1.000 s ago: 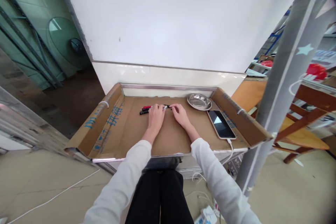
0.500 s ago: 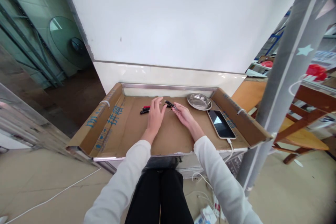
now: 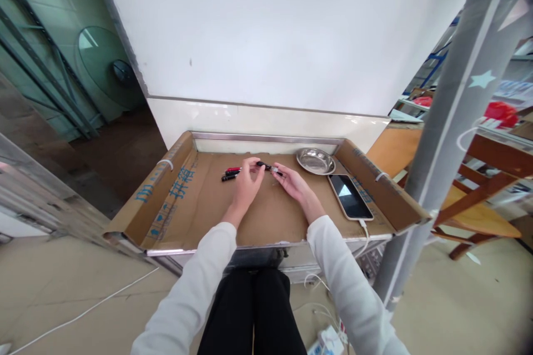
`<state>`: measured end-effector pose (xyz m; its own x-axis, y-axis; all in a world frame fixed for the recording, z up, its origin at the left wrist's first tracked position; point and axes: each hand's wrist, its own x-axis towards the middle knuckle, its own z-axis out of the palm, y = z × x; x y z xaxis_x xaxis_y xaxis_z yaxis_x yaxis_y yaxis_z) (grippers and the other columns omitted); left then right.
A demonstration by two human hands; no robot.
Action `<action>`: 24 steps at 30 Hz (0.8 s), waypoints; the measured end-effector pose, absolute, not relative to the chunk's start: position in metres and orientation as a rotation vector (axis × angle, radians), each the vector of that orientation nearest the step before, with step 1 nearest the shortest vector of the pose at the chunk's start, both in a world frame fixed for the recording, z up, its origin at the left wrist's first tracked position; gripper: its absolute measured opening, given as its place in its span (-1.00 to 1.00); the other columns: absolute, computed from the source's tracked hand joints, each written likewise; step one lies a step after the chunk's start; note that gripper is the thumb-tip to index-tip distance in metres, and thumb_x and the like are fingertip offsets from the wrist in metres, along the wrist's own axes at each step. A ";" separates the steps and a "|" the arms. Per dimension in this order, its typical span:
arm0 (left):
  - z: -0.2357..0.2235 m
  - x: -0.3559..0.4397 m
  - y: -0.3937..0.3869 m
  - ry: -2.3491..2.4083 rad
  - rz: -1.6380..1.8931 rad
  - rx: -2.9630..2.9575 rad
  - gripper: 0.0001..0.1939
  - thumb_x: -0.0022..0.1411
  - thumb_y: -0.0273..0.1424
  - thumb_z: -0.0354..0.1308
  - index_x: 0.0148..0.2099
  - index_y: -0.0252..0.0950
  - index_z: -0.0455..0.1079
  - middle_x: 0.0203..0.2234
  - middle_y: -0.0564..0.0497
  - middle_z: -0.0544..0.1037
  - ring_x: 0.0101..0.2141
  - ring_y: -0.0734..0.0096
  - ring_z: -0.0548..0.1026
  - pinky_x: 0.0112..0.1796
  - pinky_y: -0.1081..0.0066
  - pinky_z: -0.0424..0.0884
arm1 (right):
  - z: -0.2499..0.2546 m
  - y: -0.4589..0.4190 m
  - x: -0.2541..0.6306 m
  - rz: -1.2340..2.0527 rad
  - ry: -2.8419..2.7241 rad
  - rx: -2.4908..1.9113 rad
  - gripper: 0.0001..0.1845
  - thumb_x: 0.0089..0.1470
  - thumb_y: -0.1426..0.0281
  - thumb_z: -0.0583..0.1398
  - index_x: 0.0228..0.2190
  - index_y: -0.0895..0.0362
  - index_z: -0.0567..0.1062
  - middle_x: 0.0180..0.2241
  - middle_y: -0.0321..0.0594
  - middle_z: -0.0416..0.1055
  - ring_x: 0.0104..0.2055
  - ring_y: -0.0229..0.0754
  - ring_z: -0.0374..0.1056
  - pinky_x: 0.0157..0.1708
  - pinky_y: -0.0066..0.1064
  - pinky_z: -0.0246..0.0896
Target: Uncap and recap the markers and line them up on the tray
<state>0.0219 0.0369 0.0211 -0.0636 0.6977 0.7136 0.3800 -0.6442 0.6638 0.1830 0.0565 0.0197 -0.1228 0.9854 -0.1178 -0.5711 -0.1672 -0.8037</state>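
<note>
Both hands meet on a black pen [image 3: 267,167] held roughly level above the cardboard. My left hand [image 3: 246,184] pinches its left end between thumb and fingers. The right end, with a clear or silvery part, is gripped by the fingers of my right hand [image 3: 292,183]. Just left of my left hand lie several pens [image 3: 230,175], black ones and one with red, partly hidden behind that hand. A shiny round metal dish [image 3: 315,161] stands beyond my right hand, at the back right.
A phone [image 3: 351,197] with a white cable [image 3: 365,228] plugged in lies right of my right hand. Cardboard [image 3: 212,216] lines the table, with raised walls at left and right. A grey post [image 3: 441,111] and a wooden chair [image 3: 483,194] stand to the right.
My left hand's fingers, spread and apart from the pen before, have closed on its left end. The pen has turned more level; my right hand has kept hold of it.
</note>
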 end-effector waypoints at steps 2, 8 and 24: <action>0.021 0.021 0.038 1.187 1.813 1.876 -0.75 0.22 -0.29 0.05 -0.07 -0.25 0.20 -0.24 -0.05 0.46 -0.27 0.45 0.48 -0.21 0.41 0.41 | 0.020 0.056 0.184 1.584 -0.710 -0.799 -0.87 -0.05 0.57 0.18 -0.38 0.18 0.48 -0.38 -0.25 0.49 -0.31 -0.34 0.43 -0.20 -0.54 0.40; 0.020 0.019 0.042 1.183 1.850 1.684 -0.77 0.21 -0.30 0.05 -0.11 -0.26 0.15 -0.25 -0.06 0.43 -0.30 0.45 0.48 -0.22 0.38 0.42 | 0.020 0.055 0.183 1.532 -0.818 -0.796 -0.86 -0.09 0.52 0.24 -0.37 0.19 0.50 -0.30 -0.20 0.50 -0.23 -0.31 0.43 -0.10 -0.50 0.38; 0.024 0.009 0.019 0.935 0.854 2.562 -0.84 0.12 -0.51 -0.01 -0.25 -0.19 0.32 -0.34 0.04 0.47 -0.26 0.33 0.41 -0.13 0.30 0.31 | 0.009 0.065 0.195 1.088 -0.631 -0.788 -0.71 -0.32 0.47 0.37 -0.47 0.12 0.41 -0.43 -0.29 0.47 -0.25 -0.25 0.43 -0.08 -0.34 0.37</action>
<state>0.0095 0.0187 0.0244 0.6152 0.6584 0.4336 0.4910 -0.7503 0.4426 0.1952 0.0653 0.0093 0.3440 0.9365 0.0681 -0.5236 0.2516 -0.8140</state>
